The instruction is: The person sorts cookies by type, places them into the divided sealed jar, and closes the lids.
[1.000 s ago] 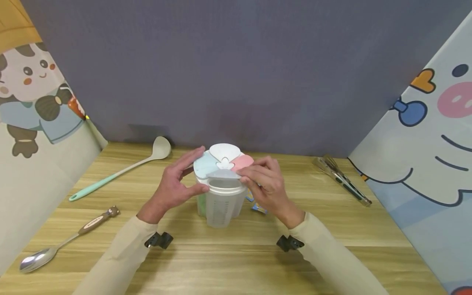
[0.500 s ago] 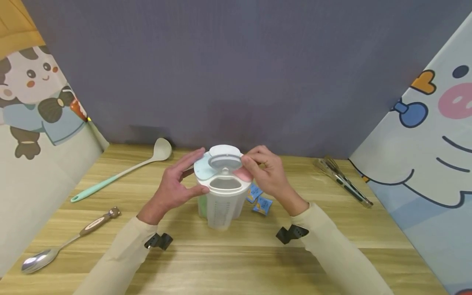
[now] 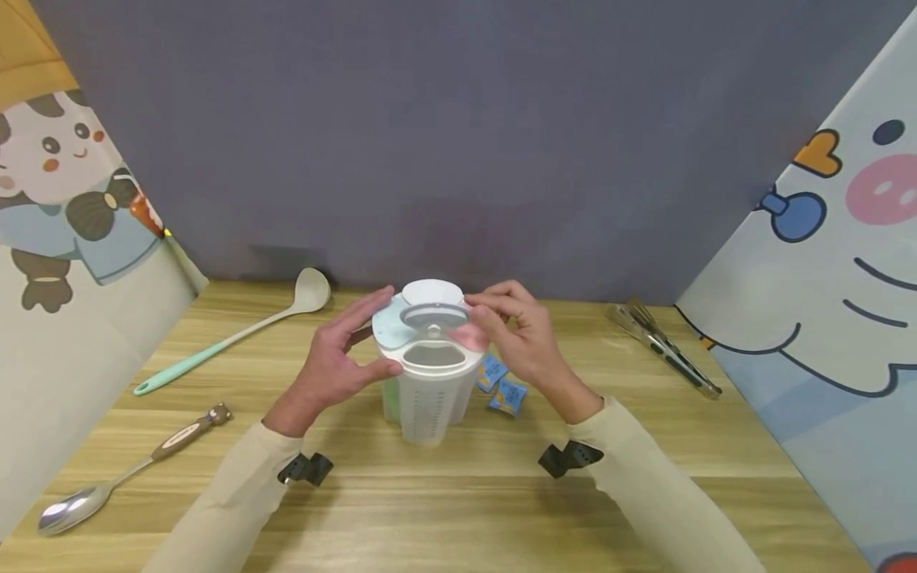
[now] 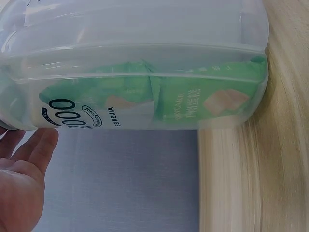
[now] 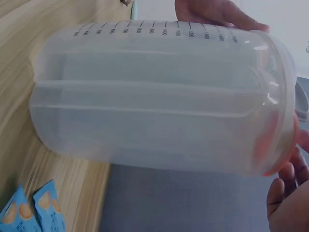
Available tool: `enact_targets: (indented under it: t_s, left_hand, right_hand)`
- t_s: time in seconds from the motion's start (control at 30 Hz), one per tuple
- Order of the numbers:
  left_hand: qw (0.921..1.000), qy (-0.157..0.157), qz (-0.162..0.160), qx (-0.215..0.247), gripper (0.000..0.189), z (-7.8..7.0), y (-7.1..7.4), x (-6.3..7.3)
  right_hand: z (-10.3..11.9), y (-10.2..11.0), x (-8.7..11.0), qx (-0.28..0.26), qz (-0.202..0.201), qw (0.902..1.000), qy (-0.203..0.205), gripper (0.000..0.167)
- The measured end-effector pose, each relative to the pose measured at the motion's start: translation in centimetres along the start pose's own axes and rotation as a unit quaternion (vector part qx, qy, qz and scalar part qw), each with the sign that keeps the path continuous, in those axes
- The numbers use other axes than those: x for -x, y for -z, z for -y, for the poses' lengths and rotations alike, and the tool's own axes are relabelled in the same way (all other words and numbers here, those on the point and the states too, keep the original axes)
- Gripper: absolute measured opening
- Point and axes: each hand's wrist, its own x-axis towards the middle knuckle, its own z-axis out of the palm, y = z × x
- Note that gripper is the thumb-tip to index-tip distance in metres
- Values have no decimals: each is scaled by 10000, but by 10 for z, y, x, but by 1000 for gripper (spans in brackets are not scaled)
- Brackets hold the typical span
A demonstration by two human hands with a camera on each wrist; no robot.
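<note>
A tall clear plastic storage container [image 3: 427, 410] with measuring marks stands upright on the table. Its lid has petal-shaped flaps: a pale blue flap [image 3: 389, 325], a white flap [image 3: 433, 292], a pink flap [image 3: 470, 337] and a grey flap [image 3: 433, 316] that stands raised, exposing an opening at the front. My left hand [image 3: 342, 350] grips the upper side, thumb at the front rim. At the pink flap's edge, my right hand [image 3: 521, 330] pinches with curled fingers; their tips are partly hidden. Green snack packets [image 4: 207, 96] sit inside one compartment, seen in the left wrist view.
Two blue snack packets [image 3: 508, 397] lie right of the container. A ladle [image 3: 251, 325] with a green handle and a large metal spoon [image 3: 136, 469] are at left. Tongs [image 3: 662, 346] and a whisk [image 3: 645, 318] lie at right. A grey wall [image 3: 458, 143] closes the back.
The grey flap has swung up and back from the front opening. My right hand has shifted from that flap's front edge back to the pink flap's edge. My left hand stays put.
</note>
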Motion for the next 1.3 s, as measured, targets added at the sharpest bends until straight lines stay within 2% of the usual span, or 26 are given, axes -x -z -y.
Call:
enact_targets:
  t_s: [0.07, 0.17, 0.27, 0.33, 0.4, 0.5, 0.57, 0.67, 0.8, 0.9, 1.07, 1.2, 1.3]
  left_hand:
    - [10000, -10, -12, 7, 88, -9, 0, -2]
    - [10000, -4, -18, -23, 87, -21, 1, -4]
    - [10000, 7, -12, -18, 87, -23, 1, -5]
    - [10000, -1, 0, -5, 86, -24, 0, -6]
    - [10000, 5, 8, 24, 86, -24, 0, -6]
    - [10000, 13, 15, 45, 86, -23, 0, -6]
    - [10000, 24, 13, 52, 86, -23, 0, -6]
    - [10000, 32, 15, 28, 87, -24, 0, -6]
    - [10000, 42, 19, 27, 86, -24, 0, -6]
    - [10000, 40, 34, 31, 86, -24, -1, -6]
    - [10000, 25, 60, 17, 87, -23, -2, -6]
    - [10000, 8, 45, 21, 88, -9, 0, -2]
    - [10000, 31, 32, 15, 88, 3, 1, 1]
  right_hand:
    - [-6, 2, 3, 27, -77, 10000, 8, 17]
    - [-28, 10, 11, 147, -196, 9996, -120, 19]
    - [-57, 23, 25, 515, -118, 9971, -543, 19]
    - [-72, 32, 38, 948, 161, 9910, -931, 21]
    - [-85, 40, 54, 1340, 652, 9786, -1420, 28]
    - [-103, 48, 76, 1681, 1566, 9501, -2109, 44]
    - [-112, 50, 88, 1711, 2017, 9321, -2476, 57]
    - [-120, 52, 97, 1758, 2410, 9124, -2802, 74]
    - [-125, 50, 104, 1983, 2699, 8975, -2868, 84]
    - [-126, 46, 109, 2252, 2806, 8913, -2758, 83]
    - [-125, 43, 112, 2614, 2723, 8884, -2615, 82]
    - [-126, 43, 114, 2626, 2654, 8902, -2609, 84]
    - [-128, 44, 115, 2495, 2535, 8973, -2614, 79]
